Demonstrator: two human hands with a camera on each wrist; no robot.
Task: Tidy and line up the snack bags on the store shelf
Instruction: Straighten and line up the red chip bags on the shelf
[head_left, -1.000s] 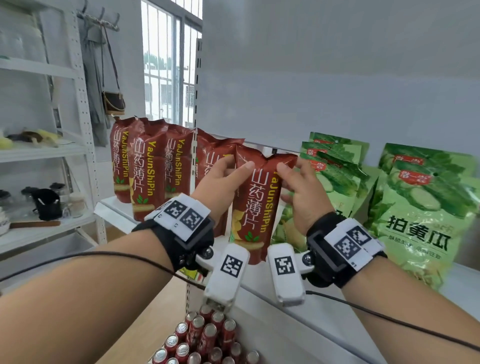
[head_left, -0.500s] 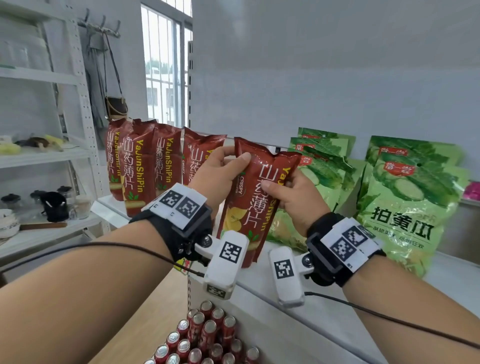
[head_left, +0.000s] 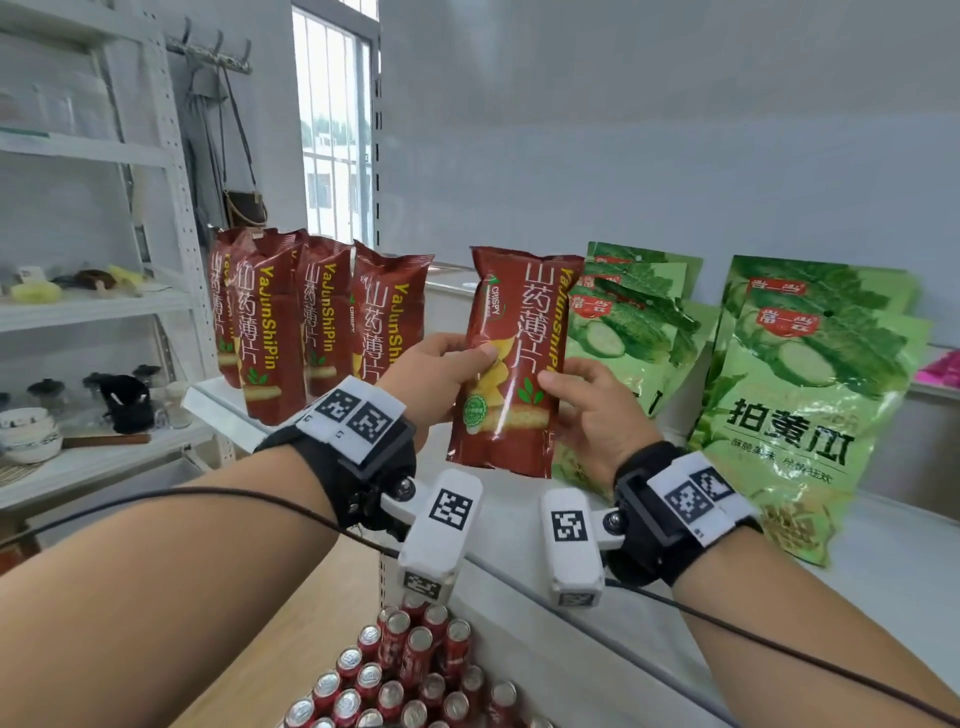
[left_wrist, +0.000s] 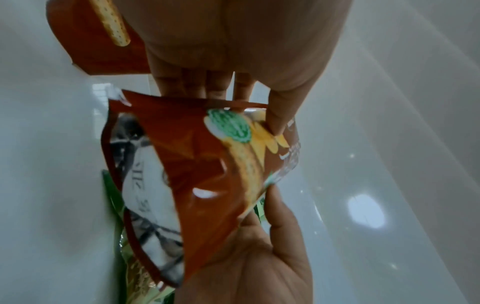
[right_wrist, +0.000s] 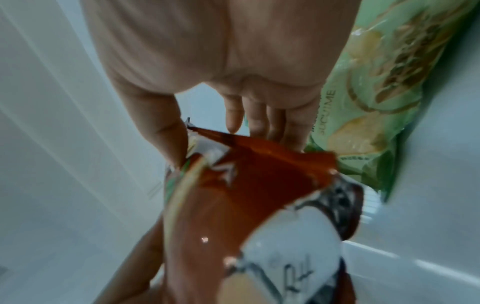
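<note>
— What's printed on the red bag (head_left: 511, 358) I'm holding?

— "山药薄片" in white, "YaJunShiPin" in yellow beside it, and "CRISPY" by a green mark.

— And left of it?

— The standing red bags (head_left: 270, 332) carry the same wording.

— To its right?

— The green bag (head_left: 800, 395) reads "拍黄瓜"; another green bag (right_wrist: 363, 115) shows "SUCU'IME", partly blurred.

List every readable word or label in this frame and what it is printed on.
"山药薄片", "YaJunShiPin", "CRISPY": red snack bag held in left hand and right hand.
"山药薄片", "YaJunShiPin": red bags on the shelf.
"拍黄瓜": green bag.
Green bag's smaller print and red logo: too blurred.
Wrist tags: only square code patterns.
</note>
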